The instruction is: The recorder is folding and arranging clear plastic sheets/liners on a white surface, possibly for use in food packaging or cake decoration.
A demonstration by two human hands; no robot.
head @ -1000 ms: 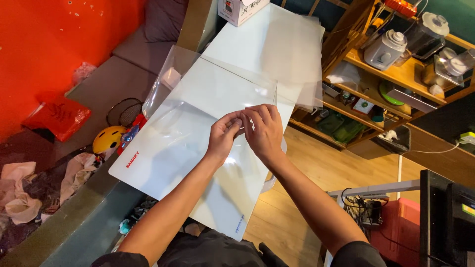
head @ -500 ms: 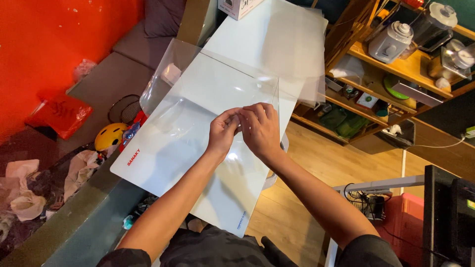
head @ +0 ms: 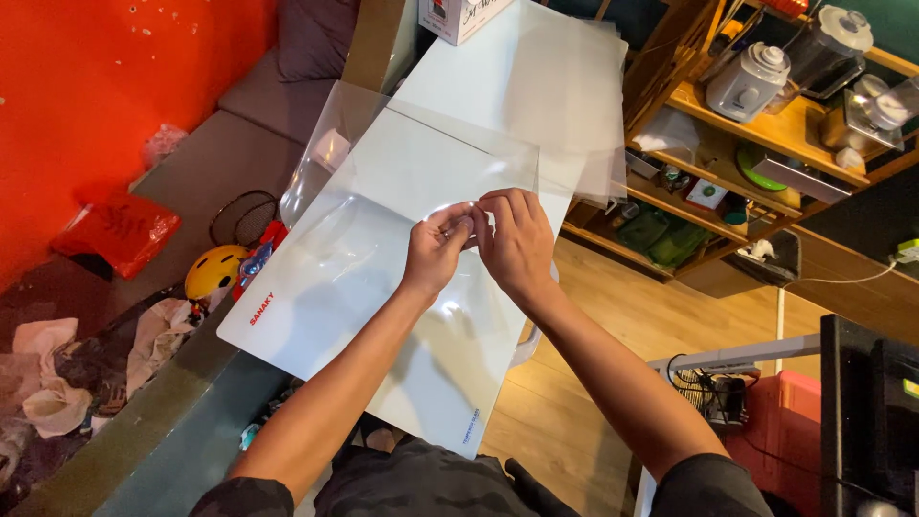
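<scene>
White tabletop (head: 316, 325): left hand (head: 436, 251), right hand (head: 517, 239) grips pinching clear plastic sheet (head: 383, 201).

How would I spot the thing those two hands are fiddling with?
Find the big white glossy lid running up the picture's middle. On it lies a clear plastic sheet, pinched by left hand and right hand. Unlike the frosted sheets beyond, it is see-through.
</scene>
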